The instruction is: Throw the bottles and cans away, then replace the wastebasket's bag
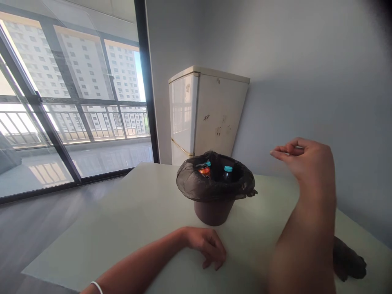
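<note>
A small brown bin (212,212) lined with a dark plastic bag (196,185) stands on the pale table (128,212). Inside it I see an orange can (203,168) and a bottle with a teal cap (228,169). My left hand (207,246) rests on the table just in front of the bin, fingers curled down, holding nothing. My right hand (301,158) is raised to the right of the bin, above the table, fingers loosely bent and apart, with nothing in them.
A crumpled dark bag (349,261) lies on the table at the right, behind my right forearm. A white fridge (208,114) stands against the grey wall beyond the table. Large windows (73,106) fill the left side.
</note>
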`<act>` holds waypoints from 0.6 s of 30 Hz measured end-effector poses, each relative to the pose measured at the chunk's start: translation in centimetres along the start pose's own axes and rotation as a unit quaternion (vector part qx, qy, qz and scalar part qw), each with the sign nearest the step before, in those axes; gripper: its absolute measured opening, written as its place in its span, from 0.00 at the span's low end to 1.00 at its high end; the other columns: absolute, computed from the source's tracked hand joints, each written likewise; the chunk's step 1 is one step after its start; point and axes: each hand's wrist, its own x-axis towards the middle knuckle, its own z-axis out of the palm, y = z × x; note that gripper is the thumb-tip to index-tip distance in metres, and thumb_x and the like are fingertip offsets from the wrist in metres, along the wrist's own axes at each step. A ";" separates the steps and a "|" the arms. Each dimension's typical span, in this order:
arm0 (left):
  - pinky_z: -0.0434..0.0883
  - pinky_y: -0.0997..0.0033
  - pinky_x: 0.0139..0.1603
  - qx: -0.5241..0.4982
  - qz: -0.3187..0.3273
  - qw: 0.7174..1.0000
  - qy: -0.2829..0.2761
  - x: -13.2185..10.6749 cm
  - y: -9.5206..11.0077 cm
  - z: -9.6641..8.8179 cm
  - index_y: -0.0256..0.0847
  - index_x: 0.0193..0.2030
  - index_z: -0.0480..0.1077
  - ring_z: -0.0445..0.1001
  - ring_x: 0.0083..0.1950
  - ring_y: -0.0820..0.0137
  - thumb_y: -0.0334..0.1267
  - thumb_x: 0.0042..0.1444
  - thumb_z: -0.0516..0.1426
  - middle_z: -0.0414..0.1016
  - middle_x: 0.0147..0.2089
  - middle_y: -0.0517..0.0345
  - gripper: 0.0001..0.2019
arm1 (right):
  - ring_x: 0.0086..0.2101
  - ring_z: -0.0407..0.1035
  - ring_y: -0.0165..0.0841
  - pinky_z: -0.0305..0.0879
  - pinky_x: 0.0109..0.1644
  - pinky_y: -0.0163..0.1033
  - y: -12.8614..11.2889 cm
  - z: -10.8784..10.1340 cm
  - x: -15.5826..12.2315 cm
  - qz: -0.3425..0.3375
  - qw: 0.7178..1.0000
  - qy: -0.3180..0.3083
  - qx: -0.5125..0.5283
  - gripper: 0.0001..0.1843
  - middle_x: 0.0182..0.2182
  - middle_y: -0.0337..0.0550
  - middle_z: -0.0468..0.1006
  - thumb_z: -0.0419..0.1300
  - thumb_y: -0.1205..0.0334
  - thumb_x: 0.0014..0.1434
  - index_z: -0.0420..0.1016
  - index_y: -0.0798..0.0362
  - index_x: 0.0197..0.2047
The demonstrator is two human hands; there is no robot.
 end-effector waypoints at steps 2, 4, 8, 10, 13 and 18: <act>0.72 0.72 0.25 0.005 0.004 1.000 0.003 -0.1 0.3 0.0 0.35 0.33 0.78 0.75 0.24 0.70 0.63 0.50 0.70 0.77 0.31 0.52 0.27 | 0.37 0.79 0.44 0.65 0.37 0.45 2.6 -0.8 1.3 0.028 0.995 -0.068 -0.072 0.17 0.34 0.47 0.86 0.73 0.58 0.47 0.65 0.48 0.24; 0.70 0.72 0.25 0.026 0.008 0.999 -0.024 -0.7 0.9 -0.4 0.35 0.33 0.79 0.74 0.24 0.70 0.62 0.51 0.70 0.77 0.30 0.52 0.26 | 0.38 0.78 0.45 0.68 0.38 0.46 5.0 -0.8 2.3 0.051 0.965 -0.218 -0.134 0.14 0.37 0.47 0.86 0.72 0.54 0.47 0.71 0.48 0.29; 0.61 0.68 0.18 0.016 -0.025 0.992 -0.123 -3.7 2.1 -2.0 0.36 0.29 0.80 0.64 0.17 0.72 0.61 0.48 0.71 0.73 0.23 0.50 0.26 | 0.47 0.79 0.47 0.73 0.43 0.45 8.6 1.1 3.1 0.106 0.822 -0.538 -0.157 0.26 0.51 0.49 0.84 0.73 0.54 0.42 0.78 0.46 0.46; 0.58 0.68 0.16 0.015 -0.077 0.990 -0.113 -6.1 2.7 -3.0 0.36 0.31 0.81 0.60 0.15 0.73 0.62 0.44 0.73 0.70 0.19 0.52 0.27 | 0.53 0.77 0.47 0.74 0.47 0.44 9.4 2.2 3.0 0.131 0.785 -0.589 -0.137 0.32 0.58 0.48 0.81 0.74 0.54 0.42 0.77 0.43 0.52; 0.60 0.71 0.16 0.043 0.001 0.997 0.064 -10.0 3.3 -4.2 0.35 0.27 0.77 0.63 0.16 0.71 0.61 0.37 0.75 0.70 0.18 0.51 0.29 | 0.58 0.75 0.45 0.76 0.50 0.43 9.3 2.9 2.6 0.152 0.778 -0.605 -0.075 0.41 0.62 0.47 0.79 0.73 0.54 0.45 0.70 0.41 0.63; 0.41 0.81 0.16 0.056 0.188 0.921 0.337 -14.8 4.8 -5.3 0.44 0.25 0.48 0.39 0.16 0.84 0.69 0.43 0.69 0.43 0.15 0.74 0.38 | 0.54 0.78 0.44 0.77 0.47 0.41 7.6 2.8 1.8 0.130 0.773 -0.621 0.007 0.48 0.55 0.47 0.83 0.72 0.59 0.45 0.63 0.42 0.70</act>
